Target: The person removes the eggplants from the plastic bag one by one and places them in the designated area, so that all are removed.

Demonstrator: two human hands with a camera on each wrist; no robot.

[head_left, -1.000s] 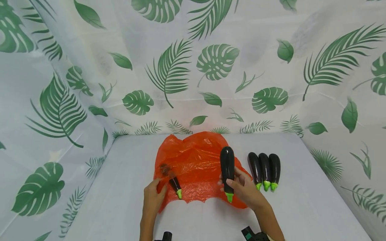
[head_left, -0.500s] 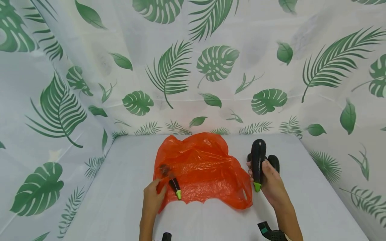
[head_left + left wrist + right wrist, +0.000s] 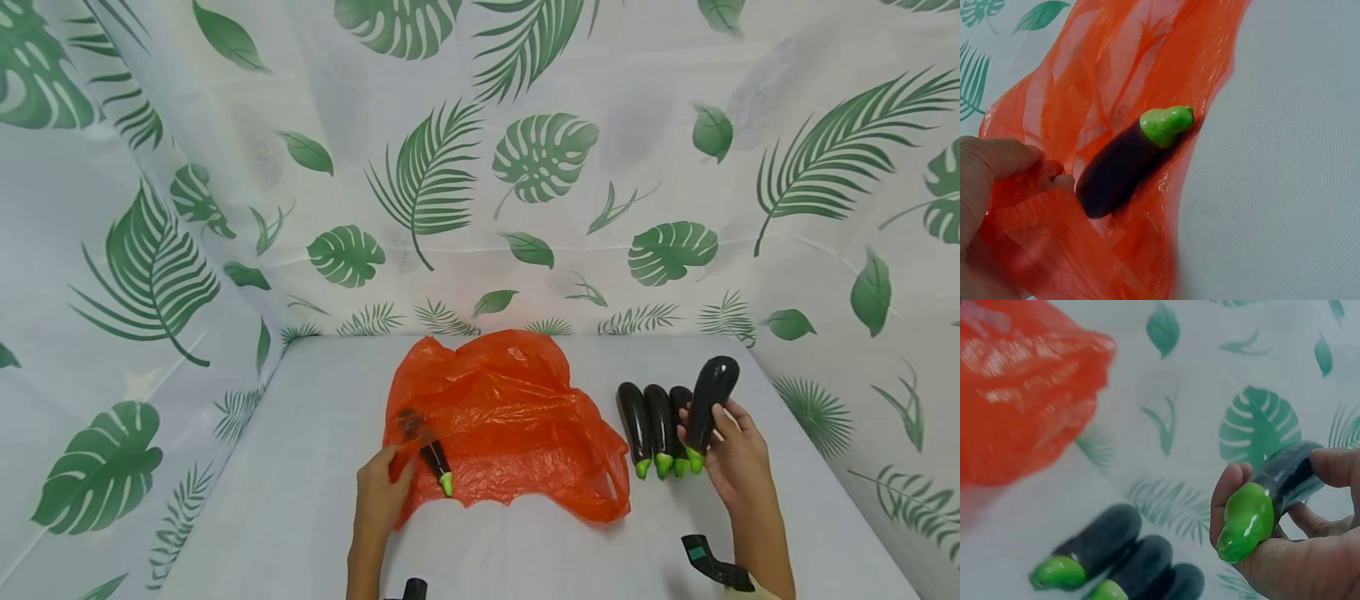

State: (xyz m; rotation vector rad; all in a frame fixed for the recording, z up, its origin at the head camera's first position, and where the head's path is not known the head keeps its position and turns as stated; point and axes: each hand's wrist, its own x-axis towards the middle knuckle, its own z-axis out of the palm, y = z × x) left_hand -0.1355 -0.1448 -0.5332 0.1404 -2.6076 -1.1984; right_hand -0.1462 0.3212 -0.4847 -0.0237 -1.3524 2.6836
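Note:
My right hand (image 3: 738, 458) grips a dark eggplant (image 3: 711, 400) with a green stem end, held up at the right end of a row of three more eggplants (image 3: 658, 421). In the right wrist view its green end (image 3: 1244, 522) points toward the camera, with fingers and thumb around the body. My left hand (image 3: 384, 487) pinches the edge of a red plastic bag (image 3: 510, 417), which lies spread on the table. Another eggplant (image 3: 1122, 165) lies partly inside the bag beside the left fingers, its green end out toward the bag's mouth; the film covers its far end in the head view.
A white table (image 3: 300, 467) lies under everything. Behind it and on both sides hang white sheets (image 3: 450, 292) printed with green leaves. Dark wrist-camera mounts (image 3: 716, 567) show near the bottom edge.
My right hand has carried its eggplant from over the bag to the right, past the row of three. The bag's right edge has dropped slightly. My left hand stays in place.

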